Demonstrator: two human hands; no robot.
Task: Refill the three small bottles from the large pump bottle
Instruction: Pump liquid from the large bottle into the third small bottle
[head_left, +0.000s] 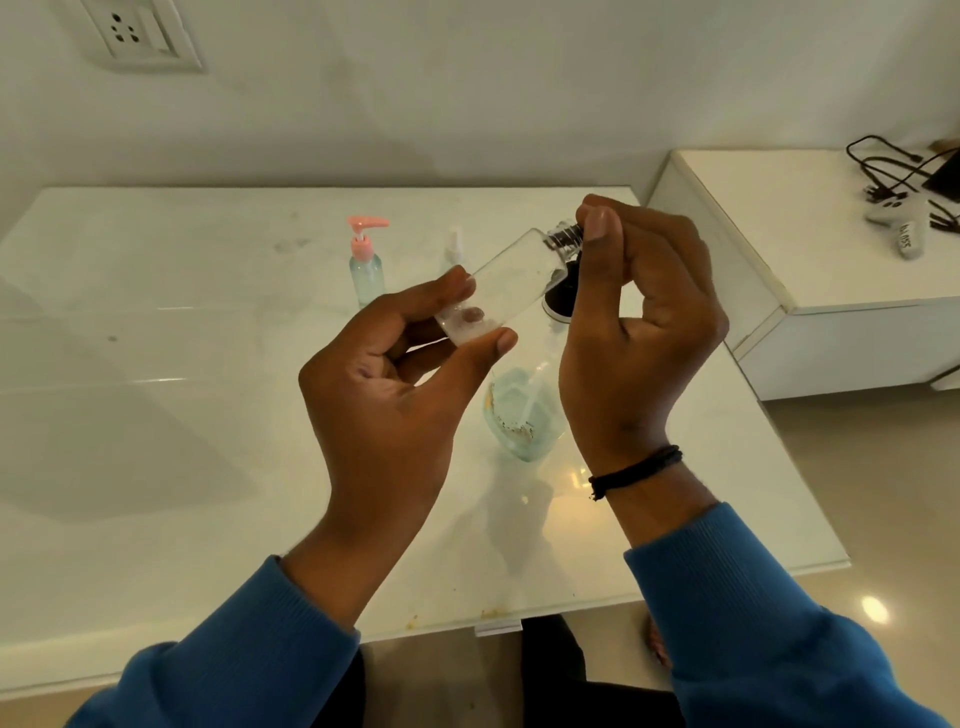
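My left hand (395, 374) grips the base of a small clear bottle (509, 275), which is tilted with its neck up to the right. The threaded neck is bare and no cap shows on it. My right hand (639, 312) pinches at that neck with thumb and curled fingers. Below my hands the large pump bottle (524, 410) stands on the white table (182, 415), holding pale blue liquid, its black pump head partly hidden by my right hand. Farther back stand a small bottle with a pink pump (366, 270) and a small white-topped bottle (453, 248), partly hidden behind the held bottle.
A white side cabinet (810, 291) at the right carries black cables (893, 166) and a white remote (906, 241). A wall socket (137, 31) sits at the upper left. The table's front edge runs close to my body.
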